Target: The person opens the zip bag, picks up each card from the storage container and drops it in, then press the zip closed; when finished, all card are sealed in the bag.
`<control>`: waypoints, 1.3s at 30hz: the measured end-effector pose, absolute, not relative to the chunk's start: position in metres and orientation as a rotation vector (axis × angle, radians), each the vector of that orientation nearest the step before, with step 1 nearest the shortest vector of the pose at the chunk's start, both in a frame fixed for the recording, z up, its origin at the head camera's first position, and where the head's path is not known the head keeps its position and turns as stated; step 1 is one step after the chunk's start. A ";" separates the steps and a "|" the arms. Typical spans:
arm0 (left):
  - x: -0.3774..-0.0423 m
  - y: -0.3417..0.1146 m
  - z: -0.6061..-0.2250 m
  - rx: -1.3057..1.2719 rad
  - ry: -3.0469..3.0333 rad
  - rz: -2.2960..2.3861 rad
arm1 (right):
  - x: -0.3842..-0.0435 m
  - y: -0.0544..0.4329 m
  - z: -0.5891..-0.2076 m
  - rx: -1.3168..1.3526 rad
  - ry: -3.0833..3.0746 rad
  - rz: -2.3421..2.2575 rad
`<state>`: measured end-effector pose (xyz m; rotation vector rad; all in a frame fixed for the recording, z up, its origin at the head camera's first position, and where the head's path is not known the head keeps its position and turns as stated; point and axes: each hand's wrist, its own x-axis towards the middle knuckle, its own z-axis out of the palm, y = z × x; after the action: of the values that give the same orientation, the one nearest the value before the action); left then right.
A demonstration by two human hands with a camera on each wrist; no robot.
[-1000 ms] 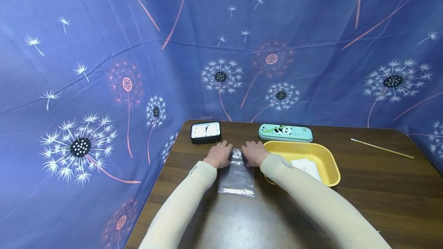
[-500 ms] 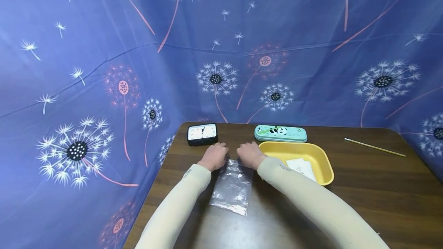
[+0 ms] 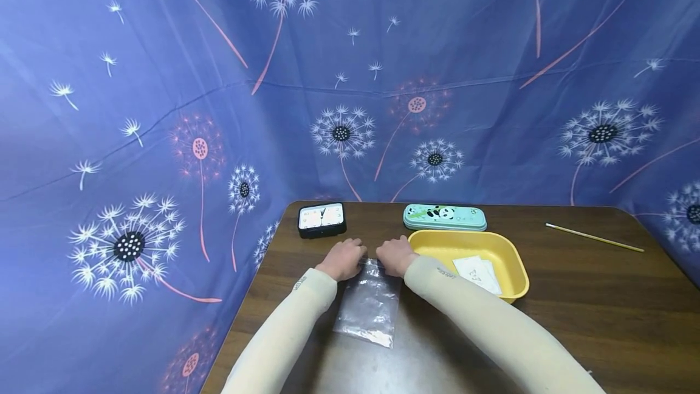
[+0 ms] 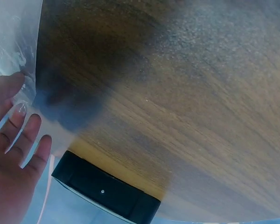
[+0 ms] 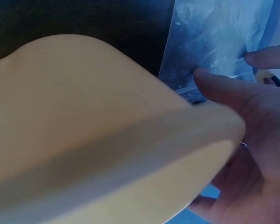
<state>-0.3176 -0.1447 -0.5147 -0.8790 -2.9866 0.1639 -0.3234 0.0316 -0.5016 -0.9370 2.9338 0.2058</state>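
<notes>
A clear plastic bag (image 3: 367, 309) hangs from both hands over the near-middle of the table, its shiny lower edge toward me. My left hand (image 3: 343, 259) pinches its far left corner; in the left wrist view the thumb and index finger meet on the bag (image 4: 16, 37) while the other fingers stay loosely bent. At the far right corner, my right hand (image 3: 396, 255) holds the film. In the right wrist view, its thumb lies on the bag (image 5: 214, 42), and part of that hand is hidden behind the yellow basin's rim (image 5: 210, 126).
A black-framed clock (image 3: 321, 217) stands just beyond the left hand. Behind the right hand are a mint panda pencil case (image 3: 445, 217) and the yellow basin (image 3: 518, 266), with white paper pieces (image 3: 477, 273) inside. A thin yellow stick (image 3: 595, 238) lies far right.
The bag has come toward me and turned slightly, its lower edge now slanting. Both hands stay at its far end, fingers more curled than before. The head view has shifted a little.
</notes>
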 end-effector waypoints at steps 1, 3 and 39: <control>-0.317 -0.145 -0.514 -0.879 -2.979 0.161 | -0.324 0.032 -0.503 -0.944 2.938 0.202; -0.317 -0.145 -0.514 -0.887 -2.947 0.158 | -0.325 0.033 -0.506 -0.959 2.953 0.200; -0.300 -0.139 -0.427 -0.825 -2.250 -0.313 | -0.290 0.070 -0.423 -0.930 3.129 -0.894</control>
<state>-0.2996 -0.1391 -0.4272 -0.8247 -2.2503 -0.3132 -0.2899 0.0702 -0.4227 -0.9301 3.1292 -0.8942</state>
